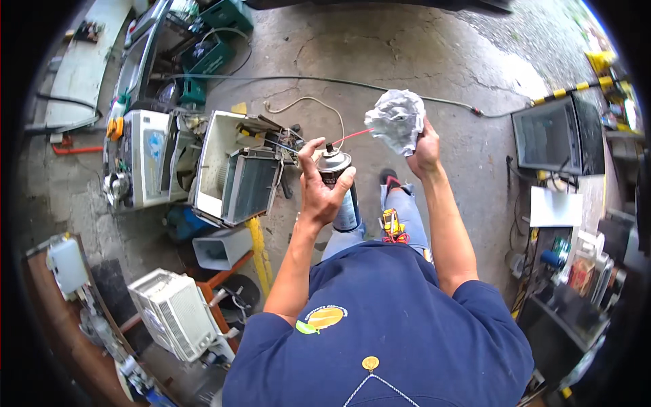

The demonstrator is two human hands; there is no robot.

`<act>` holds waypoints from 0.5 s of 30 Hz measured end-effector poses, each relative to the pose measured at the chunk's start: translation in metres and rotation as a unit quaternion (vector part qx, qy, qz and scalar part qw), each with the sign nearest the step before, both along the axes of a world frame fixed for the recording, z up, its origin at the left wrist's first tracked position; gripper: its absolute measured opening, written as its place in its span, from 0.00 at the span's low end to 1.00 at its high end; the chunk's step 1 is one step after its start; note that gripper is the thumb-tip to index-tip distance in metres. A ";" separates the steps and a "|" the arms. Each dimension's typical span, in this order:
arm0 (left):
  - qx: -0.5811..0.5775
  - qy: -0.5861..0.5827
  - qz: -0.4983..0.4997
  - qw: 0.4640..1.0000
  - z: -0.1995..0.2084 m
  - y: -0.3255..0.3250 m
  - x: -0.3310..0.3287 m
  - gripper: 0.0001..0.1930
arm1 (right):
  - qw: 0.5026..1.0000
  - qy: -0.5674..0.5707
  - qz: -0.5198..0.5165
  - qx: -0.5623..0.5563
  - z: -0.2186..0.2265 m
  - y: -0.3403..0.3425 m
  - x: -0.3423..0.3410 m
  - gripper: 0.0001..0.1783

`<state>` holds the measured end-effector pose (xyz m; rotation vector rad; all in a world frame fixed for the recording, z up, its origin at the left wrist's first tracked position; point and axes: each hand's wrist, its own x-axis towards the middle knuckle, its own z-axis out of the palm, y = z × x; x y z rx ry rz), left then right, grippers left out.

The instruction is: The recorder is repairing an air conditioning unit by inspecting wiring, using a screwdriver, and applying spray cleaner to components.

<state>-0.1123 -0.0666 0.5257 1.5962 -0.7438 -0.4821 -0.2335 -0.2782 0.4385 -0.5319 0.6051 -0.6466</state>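
Note:
My left hand (320,197) is closed around an upright dark spray can (348,211) with a silver top, its index finger up by the black nozzle. A thin red straw (354,133) runs from that nozzle toward a crumpled whitish rag (395,121), its tip at the rag's left side. The rag is gripped in my right hand (427,150), which is raised a little farther out than the can; some of its fingers are hidden behind the cloth. On my lap lies a yellow multimeter (389,221) with red leads.
To the left stands an opened window air conditioner (237,183) with loose parts and a cord, beside a white-cased appliance (149,152). A hose (305,78) crosses the concrete floor. At right are a dark flat-fronted appliance (549,136) and a white panel (555,206).

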 end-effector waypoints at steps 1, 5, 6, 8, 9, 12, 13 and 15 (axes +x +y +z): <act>0.004 0.003 0.024 1.000 -0.003 -0.003 0.002 0.32 | 0.997 0.030 0.025 -0.064 0.011 -0.012 0.007 0.29; 0.048 -0.043 -0.024 0.998 -0.017 -0.026 0.021 0.33 | 0.916 0.046 0.175 -0.359 0.027 -0.096 0.041 0.27; 0.054 -0.039 -0.014 0.998 -0.024 -0.029 0.023 0.33 | 0.882 0.049 0.257 -0.391 0.038 -0.107 0.060 0.25; 0.040 -0.004 0.004 0.999 -0.035 -0.032 0.023 0.33 | 0.839 0.047 0.349 -0.415 0.050 -0.107 0.095 0.23; 0.031 0.014 0.012 0.999 -0.041 -0.035 0.024 0.34 | 0.746 0.058 0.465 -0.474 0.050 -0.100 0.112 0.20; 0.020 0.048 0.033 0.998 -0.060 -0.046 0.034 0.34 | 0.620 0.050 0.578 -0.528 0.037 -0.094 0.144 0.17; 0.023 0.065 0.045 0.997 -0.070 -0.044 0.035 0.34 | 0.611 0.033 0.586 -0.531 0.028 -0.087 0.150 0.17; 0.027 0.099 0.065 0.993 -0.091 -0.039 0.041 0.35 | 0.596 0.002 0.599 -0.536 0.006 -0.076 0.162 0.15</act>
